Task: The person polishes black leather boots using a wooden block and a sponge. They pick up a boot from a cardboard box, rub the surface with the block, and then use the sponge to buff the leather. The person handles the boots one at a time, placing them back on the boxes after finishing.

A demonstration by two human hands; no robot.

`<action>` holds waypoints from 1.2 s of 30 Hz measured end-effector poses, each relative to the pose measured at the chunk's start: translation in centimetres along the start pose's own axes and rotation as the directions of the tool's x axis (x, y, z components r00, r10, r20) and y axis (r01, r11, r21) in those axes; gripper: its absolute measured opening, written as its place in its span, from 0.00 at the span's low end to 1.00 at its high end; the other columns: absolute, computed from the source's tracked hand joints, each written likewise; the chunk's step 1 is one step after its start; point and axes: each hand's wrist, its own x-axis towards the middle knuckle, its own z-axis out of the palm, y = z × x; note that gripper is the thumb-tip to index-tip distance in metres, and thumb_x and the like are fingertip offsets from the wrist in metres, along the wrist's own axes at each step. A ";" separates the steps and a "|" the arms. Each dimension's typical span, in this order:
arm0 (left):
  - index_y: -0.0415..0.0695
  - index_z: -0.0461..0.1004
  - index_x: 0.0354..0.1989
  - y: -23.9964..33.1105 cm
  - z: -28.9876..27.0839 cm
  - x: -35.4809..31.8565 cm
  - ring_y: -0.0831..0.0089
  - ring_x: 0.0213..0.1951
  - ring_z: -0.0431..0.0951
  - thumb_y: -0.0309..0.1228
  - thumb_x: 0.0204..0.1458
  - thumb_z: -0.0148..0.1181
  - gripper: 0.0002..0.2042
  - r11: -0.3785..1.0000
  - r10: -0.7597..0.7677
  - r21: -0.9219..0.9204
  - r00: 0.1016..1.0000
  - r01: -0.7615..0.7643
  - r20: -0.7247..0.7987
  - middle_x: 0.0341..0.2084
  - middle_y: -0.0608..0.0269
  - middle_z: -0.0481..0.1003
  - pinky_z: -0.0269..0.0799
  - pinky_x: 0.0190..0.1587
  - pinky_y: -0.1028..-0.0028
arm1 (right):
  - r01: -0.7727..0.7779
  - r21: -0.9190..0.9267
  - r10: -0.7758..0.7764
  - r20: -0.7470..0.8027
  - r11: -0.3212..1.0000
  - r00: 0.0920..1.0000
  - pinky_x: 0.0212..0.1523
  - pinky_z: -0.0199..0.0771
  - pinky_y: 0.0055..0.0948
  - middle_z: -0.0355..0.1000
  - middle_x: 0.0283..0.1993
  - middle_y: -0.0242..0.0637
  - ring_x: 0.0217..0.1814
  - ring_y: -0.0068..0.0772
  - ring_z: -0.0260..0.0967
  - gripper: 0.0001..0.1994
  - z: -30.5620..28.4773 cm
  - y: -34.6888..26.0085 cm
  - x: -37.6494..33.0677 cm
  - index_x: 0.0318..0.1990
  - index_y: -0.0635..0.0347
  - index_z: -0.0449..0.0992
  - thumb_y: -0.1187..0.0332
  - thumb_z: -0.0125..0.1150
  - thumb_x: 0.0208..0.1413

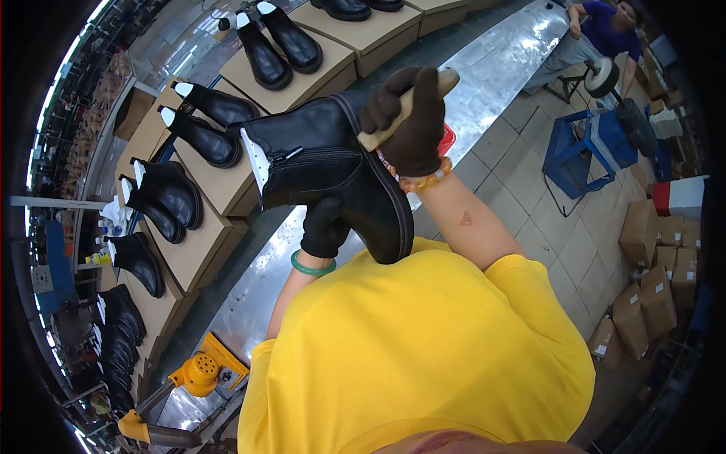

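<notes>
A black leather ankle boot (pixel 333 174) is held up on its side in front of my chest, its sole edge facing right. It has a side zip and white material at its opening. My left hand (pixel 325 228), in a dark glove, is closed on the boot from below; its fingertips are partly hidden behind it. In a brown glove, my right hand (pixel 414 125) grips a pale wooden tool (pixel 387 130), shaped like a rounded bar. The tool's lower end lies at the boot's sole edge. Whether it has bristles cannot be seen.
Black boots (pixel 193 136) stand on cardboard boxes (pixel 321 83) along the left and far side. A shiny metal bench (pixel 499 57) runs diagonally beneath. A yellow machine part (pixel 200 371) sits lower left. At right are a blue stand (pixel 578 155), stacked cartons (pixel 643 303) and a seated person (pixel 605 26).
</notes>
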 end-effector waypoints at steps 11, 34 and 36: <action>0.50 0.66 0.58 6.2 2.7 3.8 0.42 0.55 0.64 0.39 0.30 0.73 0.39 -0.284 0.253 0.798 0.762 -0.531 0.596 0.56 0.38 0.61 0.60 0.56 0.54 | -0.216 -0.569 0.255 -0.010 0.793 0.967 0.22 0.69 0.21 0.69 0.34 0.32 0.22 0.21 0.67 0.19 -2.4 -4.0 -0.1 0.51 0.65 0.67 0.64 0.57 0.55; 0.69 0.74 0.50 13.0 9.4 1.1 0.56 0.55 0.68 0.38 0.24 0.67 0.33 -0.738 -0.265 0.462 0.840 -0.492 0.473 0.54 0.54 0.67 0.47 0.64 0.47 | -0.512 -0.210 0.552 0.241 0.833 0.798 0.62 0.60 0.32 0.60 0.61 0.40 0.63 0.34 0.58 0.41 -6.8 1.6 -4.5 0.66 0.61 0.51 0.66 0.66 0.44; 0.66 0.73 0.52 12.8 9.2 0.0 0.56 0.58 0.65 0.37 0.30 0.68 0.32 -0.761 -0.116 0.511 0.859 -0.400 0.499 0.56 0.55 0.66 0.47 0.64 0.48 | -0.584 -0.043 0.580 0.203 0.810 0.789 0.66 0.56 0.34 0.57 0.64 0.41 0.67 0.37 0.54 0.40 -7.2 1.7 -6.0 0.66 0.59 0.50 0.66 0.65 0.47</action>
